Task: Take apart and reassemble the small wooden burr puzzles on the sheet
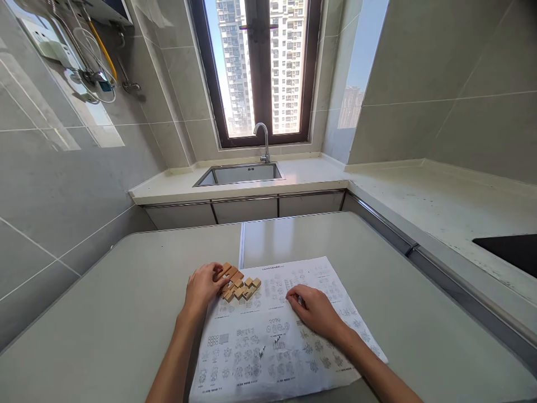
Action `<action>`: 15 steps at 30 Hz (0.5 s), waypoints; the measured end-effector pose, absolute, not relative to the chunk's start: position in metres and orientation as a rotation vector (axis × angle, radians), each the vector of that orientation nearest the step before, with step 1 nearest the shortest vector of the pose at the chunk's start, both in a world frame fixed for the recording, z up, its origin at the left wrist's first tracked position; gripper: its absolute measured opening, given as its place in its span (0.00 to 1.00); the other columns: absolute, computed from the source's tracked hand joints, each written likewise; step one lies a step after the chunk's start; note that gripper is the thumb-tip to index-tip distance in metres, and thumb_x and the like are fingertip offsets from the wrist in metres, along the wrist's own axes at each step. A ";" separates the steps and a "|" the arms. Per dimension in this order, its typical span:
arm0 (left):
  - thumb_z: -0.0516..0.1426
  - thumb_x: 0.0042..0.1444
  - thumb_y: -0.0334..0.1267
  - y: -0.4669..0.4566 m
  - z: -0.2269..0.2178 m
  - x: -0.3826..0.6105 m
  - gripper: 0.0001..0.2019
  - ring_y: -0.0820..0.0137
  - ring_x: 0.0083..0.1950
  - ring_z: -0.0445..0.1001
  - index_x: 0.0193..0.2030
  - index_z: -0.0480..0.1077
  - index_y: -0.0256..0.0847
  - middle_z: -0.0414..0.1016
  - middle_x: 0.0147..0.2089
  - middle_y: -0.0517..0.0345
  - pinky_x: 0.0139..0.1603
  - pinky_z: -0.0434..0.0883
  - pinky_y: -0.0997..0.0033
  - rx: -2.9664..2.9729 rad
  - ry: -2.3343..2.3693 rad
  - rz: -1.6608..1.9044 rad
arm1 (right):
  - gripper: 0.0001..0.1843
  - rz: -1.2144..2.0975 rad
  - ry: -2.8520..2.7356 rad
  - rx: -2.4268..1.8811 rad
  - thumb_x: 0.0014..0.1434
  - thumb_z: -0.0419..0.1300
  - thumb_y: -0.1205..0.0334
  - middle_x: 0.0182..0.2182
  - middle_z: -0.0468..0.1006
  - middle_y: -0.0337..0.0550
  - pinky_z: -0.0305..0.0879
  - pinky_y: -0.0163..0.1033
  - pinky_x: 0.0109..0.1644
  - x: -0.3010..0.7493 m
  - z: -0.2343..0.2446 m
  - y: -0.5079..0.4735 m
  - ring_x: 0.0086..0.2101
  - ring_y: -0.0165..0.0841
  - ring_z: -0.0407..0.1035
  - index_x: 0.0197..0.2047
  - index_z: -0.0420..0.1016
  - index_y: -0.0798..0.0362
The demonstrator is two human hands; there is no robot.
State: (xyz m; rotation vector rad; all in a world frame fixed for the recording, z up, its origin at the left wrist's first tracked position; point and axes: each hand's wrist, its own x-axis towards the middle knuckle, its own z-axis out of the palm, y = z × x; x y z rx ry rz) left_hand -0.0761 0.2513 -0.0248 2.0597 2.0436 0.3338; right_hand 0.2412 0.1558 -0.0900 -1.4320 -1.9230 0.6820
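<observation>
Small wooden blocks (pixel 239 284) lie close together in an irregular cluster on the upper left part of a large printed sheet (pixel 268 358). My left hand (pixel 204 286) is at the cluster's left side, thumb and fingers closed around a wooden block (pixel 221 273) at its edge; the fingers partly hide that block. Resting on the sheet's right half is my right hand (pixel 314 310), its fingers loosely bent with a gap by the thumb and no object seen in them. Rows of small line drawings and text cover the sheet, which has small torn spots near its lower middle.
The sheet lies on a pale table (pixel 117 313) with a seam (pixel 241 246) running away from me. Beyond it are a counter (pixel 310 168) with a sink (pixel 243 174) and faucet (pixel 265 143), under a window (pixel 262 67). A black panel (pixel 512 249) sits in the right counter.
</observation>
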 end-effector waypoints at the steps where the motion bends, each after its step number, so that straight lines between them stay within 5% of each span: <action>1: 0.63 0.60 0.46 0.252 -0.023 -0.078 0.16 0.54 0.59 0.76 0.53 0.75 0.46 0.81 0.57 0.53 0.49 0.70 0.65 2.061 2.042 0.312 | 0.15 0.684 -1.922 -1.434 0.71 0.51 0.57 0.36 0.83 0.42 0.66 0.41 0.39 0.241 -0.090 0.156 0.35 0.37 0.75 0.41 0.79 0.48; 15: 0.66 0.50 0.49 0.268 -0.017 -0.084 0.17 0.55 0.52 0.79 0.44 0.74 0.47 0.84 0.50 0.54 0.45 0.67 0.65 2.078 2.065 0.104 | 0.14 0.664 -1.926 -1.439 0.71 0.52 0.58 0.36 0.83 0.41 0.67 0.41 0.39 0.241 -0.091 0.157 0.35 0.37 0.76 0.41 0.79 0.48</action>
